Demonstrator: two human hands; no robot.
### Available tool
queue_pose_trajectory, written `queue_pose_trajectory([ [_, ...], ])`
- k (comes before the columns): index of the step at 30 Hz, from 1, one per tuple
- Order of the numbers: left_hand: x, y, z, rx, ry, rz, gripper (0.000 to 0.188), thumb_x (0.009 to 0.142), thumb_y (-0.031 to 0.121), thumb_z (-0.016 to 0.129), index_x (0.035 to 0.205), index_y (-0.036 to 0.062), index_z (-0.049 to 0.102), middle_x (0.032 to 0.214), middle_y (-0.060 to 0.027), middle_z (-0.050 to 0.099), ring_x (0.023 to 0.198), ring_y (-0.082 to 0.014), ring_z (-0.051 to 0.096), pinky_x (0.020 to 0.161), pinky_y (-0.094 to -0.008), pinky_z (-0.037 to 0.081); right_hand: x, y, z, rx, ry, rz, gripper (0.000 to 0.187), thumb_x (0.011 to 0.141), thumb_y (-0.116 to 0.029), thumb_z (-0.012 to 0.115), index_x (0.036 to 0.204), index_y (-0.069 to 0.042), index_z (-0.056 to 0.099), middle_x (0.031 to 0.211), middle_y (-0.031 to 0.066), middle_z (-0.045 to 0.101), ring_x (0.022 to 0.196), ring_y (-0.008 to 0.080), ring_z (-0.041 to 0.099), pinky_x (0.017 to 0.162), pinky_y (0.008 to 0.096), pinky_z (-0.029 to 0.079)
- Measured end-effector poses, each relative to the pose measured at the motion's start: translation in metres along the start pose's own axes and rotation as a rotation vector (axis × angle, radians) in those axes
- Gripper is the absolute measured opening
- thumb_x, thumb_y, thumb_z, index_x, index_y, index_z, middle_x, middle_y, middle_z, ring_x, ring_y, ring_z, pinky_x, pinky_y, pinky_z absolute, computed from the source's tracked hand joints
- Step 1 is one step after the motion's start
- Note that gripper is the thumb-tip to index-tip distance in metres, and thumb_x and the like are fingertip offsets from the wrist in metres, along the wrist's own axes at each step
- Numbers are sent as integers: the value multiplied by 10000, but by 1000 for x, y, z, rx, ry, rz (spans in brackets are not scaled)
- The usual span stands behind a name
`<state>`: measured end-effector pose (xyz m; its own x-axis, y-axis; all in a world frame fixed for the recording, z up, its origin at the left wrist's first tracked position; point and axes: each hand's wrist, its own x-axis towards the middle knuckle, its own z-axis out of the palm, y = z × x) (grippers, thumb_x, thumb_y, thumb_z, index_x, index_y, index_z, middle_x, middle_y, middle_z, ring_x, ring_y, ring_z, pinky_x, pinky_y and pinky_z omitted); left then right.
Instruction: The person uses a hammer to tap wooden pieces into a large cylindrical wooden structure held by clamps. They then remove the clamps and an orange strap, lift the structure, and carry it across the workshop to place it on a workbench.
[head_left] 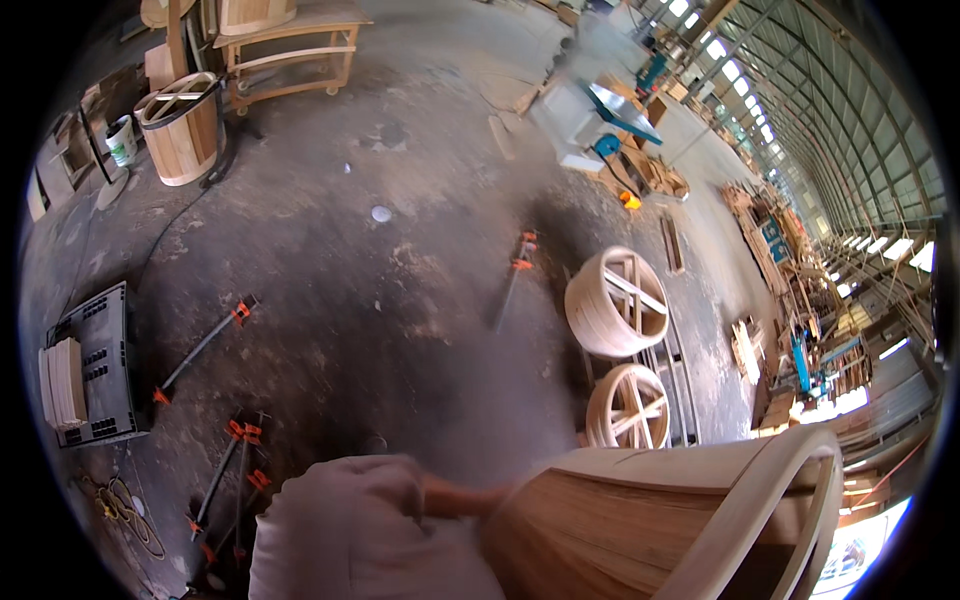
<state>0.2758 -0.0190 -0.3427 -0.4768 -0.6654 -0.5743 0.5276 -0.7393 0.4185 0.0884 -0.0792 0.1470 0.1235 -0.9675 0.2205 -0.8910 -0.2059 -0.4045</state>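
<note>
A large wooden tub (620,510) of vertical staves, with a pale curved rim, fills the lower right, tilted close in front of me. From the lower edge comes my left arm in a pale loose sleeve (340,520), its bare forearm reaching right to the tub's side. My left hand (490,500) is at the near side of the tub, blurred, its fingers hidden, so its grip does not show. My right hand is out of sight.
Two round wooden frames with crossed braces, an upper one (617,303) and a lower one (628,408), lie right of centre. Orange-ended bar clamps (205,345) lie on the floor. A black crate (105,370) stands left; a stave tub (182,130) and wheeled wooden cart (290,65) stand farther back.
</note>
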Motion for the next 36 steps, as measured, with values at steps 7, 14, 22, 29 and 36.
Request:
queue_pose_trajectory([
  [7,-55,141,-79,-212,4,289,437,996,339,404,1204,41,647,1163,-100,671,1032,-252,630,910,-398,496,67,-114,31,-10,-27,-114,412,871,-106,688,1245,21,569,1122,91,647,1037,180,600,873,319,515],
  [14,-77,265,-164,-388,18,536,425,995,324,406,1191,39,653,1147,-102,677,1014,-256,637,897,-399,502,143,-183,59,-2,-43,-238,439,857,-79,698,1259,24,557,1137,93,645,1050,183,599,878,321,516],
  [22,-94,454,-282,-491,167,783,412,994,308,408,1175,37,661,1129,-103,684,994,-260,644,882,-400,509,344,-254,131,112,-191,-410,533,765,72,668,1278,28,531,1143,104,652,1070,206,614,938,325,503],
  [29,-106,591,-388,-682,338,1000,402,992,293,409,1161,35,667,1113,-104,690,976,-264,651,869,-400,514,543,-412,246,-32,-139,-812,418,676,-11,637,1086,14,559,906,251,674,892,435,672,764,449,547],
  [36,-125,731,-553,-784,439,1171,391,991,278,411,1147,33,673,1097,-105,696,958,-268,657,856,-401,520,676,-604,383,-5,-292,-837,491,691,-24,642,1173,23,559,968,276,672,954,426,663,828,436,533],
])
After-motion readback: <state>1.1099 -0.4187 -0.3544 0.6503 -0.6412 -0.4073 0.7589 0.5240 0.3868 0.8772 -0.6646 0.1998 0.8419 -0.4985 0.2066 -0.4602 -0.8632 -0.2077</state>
